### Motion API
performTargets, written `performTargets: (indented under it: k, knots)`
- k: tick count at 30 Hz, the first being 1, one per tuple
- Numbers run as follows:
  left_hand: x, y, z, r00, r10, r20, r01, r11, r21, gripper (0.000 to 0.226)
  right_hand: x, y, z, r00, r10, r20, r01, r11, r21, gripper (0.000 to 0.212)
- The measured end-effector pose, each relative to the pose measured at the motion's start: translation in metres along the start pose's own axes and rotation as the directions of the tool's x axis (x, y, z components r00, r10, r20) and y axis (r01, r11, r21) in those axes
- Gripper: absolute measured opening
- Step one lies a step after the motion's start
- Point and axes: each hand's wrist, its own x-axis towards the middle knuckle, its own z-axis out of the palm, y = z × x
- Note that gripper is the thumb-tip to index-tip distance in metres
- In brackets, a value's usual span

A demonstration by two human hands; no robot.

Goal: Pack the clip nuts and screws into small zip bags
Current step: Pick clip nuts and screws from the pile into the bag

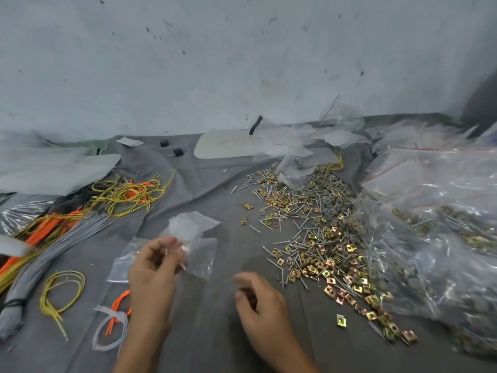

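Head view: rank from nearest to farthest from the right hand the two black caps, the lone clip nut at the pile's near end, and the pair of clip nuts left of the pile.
1. lone clip nut, just to the right of the right hand.
2. pair of clip nuts, ahead, on the open cloth.
3. black caps, far back by the wall.

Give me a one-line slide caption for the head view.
The left hand pinches a small zip bag; right hand curled beside the pile of clip nuts and screws on grey cloth.
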Motion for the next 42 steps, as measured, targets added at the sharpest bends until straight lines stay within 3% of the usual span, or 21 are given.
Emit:
performTargets:
  k: [2, 6, 8, 13, 15, 16, 18, 21, 23, 25, 26, 27, 28, 30, 32, 37, 42]
  knots:
    - [-0.015, 0.003, -0.001, 0.992, -0.109, 0.062, 0.115, 0.987, -0.114, 0.033, -0.001, -0.001, -0.002, 0.999, 0.023, -0.025, -0.023, 0.999, 0.036, 0.034]
    - [-0.037, 0.005, 0.000, 0.965, -0.217, 0.145, 0.232, 0.969, -0.091, 0.041, -0.001, 0.001, -0.002, 0.991, 0.122, -0.055, -0.113, 0.983, 0.148, 0.026]
    - [-0.042, 0.006, 0.001, 0.940, -0.291, 0.178, 0.312, 0.944, -0.107, 0.043, 0.001, 0.002, -0.002, 0.987, 0.160, -0.020, -0.156, 0.976, 0.149, 0.031]
    - [-0.046, 0.009, -0.006, 0.834, -0.454, 0.313, 0.515, 0.845, -0.146, 0.034, 0.000, -0.002, -0.001, 0.981, 0.142, 0.129, -0.153, 0.985, 0.078, 0.068]
    - [-0.040, 0.012, -0.010, 0.793, -0.486, 0.368, 0.545, 0.835, -0.072, 0.030, 0.001, -0.003, 0.000, 0.974, 0.162, 0.158, -0.184, 0.973, 0.138, 0.065]
    - [-0.036, 0.012, -0.012, 0.789, -0.489, 0.372, 0.529, 0.849, -0.007, 0.028, 0.002, -0.004, 0.000, 0.971, 0.178, 0.163, -0.209, 0.956, 0.206, 0.052]
    - [-0.023, 0.011, -0.015, 0.856, -0.411, 0.314, 0.361, 0.909, 0.208, 0.028, 0.004, -0.006, -0.005, 0.967, 0.188, 0.170, -0.240, 0.898, 0.369, 0.021]
    - [-0.005, 0.011, -0.016, 0.966, -0.114, 0.233, -0.019, 0.865, 0.501, 0.033, 0.005, -0.006, -0.016, 0.962, 0.187, 0.200, -0.256, 0.874, 0.414, 0.008]
    - [0.000, 0.013, -0.010, 0.957, 0.125, 0.262, -0.270, 0.715, 0.645, 0.027, 0.005, -0.005, -0.020, 0.963, 0.176, 0.203, -0.247, 0.875, 0.417, 0.011]
    - [-0.006, 0.012, -0.004, 0.872, 0.376, 0.313, -0.463, 0.431, 0.775, 0.020, 0.004, -0.006, -0.018, 0.967, 0.177, 0.182, -0.238, 0.879, 0.414, 0.008]
    - [-0.013, 0.010, -0.001, 0.825, 0.467, 0.319, -0.510, 0.372, 0.775, 0.023, 0.004, -0.006, -0.015, 0.971, 0.180, 0.157, -0.230, 0.879, 0.418, 0.005]
    - [-0.024, 0.010, 0.002, 0.800, 0.505, 0.324, -0.547, 0.389, 0.742, 0.024, 0.003, -0.005, -0.012, 0.975, 0.184, 0.125, -0.221, 0.875, 0.431, 0.003]
    - [-0.037, 0.009, 0.005, 0.801, 0.477, 0.363, -0.578, 0.458, 0.675, 0.021, 0.003, -0.005, -0.011, 0.978, 0.188, 0.092, -0.209, 0.868, 0.451, 0.004]
    - [-0.060, 0.000, 0.012, 0.819, 0.281, 0.501, -0.554, 0.616, 0.560, 0.021, 0.005, -0.007, -0.009, 0.982, 0.185, 0.034, -0.178, 0.855, 0.488, 0.008]
    - [-0.071, -0.014, 0.015, 0.811, 0.130, 0.571, -0.492, 0.679, 0.544, 0.031, 0.007, -0.008, -0.010, 0.983, 0.184, 0.004, -0.164, 0.863, 0.478, 0.013]
    - [-0.070, -0.031, 0.020, 0.841, 0.101, 0.531, -0.493, 0.545, 0.678, 0.042, 0.007, 0.001, -0.010, 0.976, 0.212, 0.037, -0.208, 0.883, 0.420, 0.025]
    - [-0.070, -0.025, 0.021, 0.829, 0.202, 0.521, -0.554, 0.423, 0.717, 0.026, 0.009, 0.000, -0.008, 0.973, 0.206, 0.101, -0.230, 0.863, 0.450, 0.035]
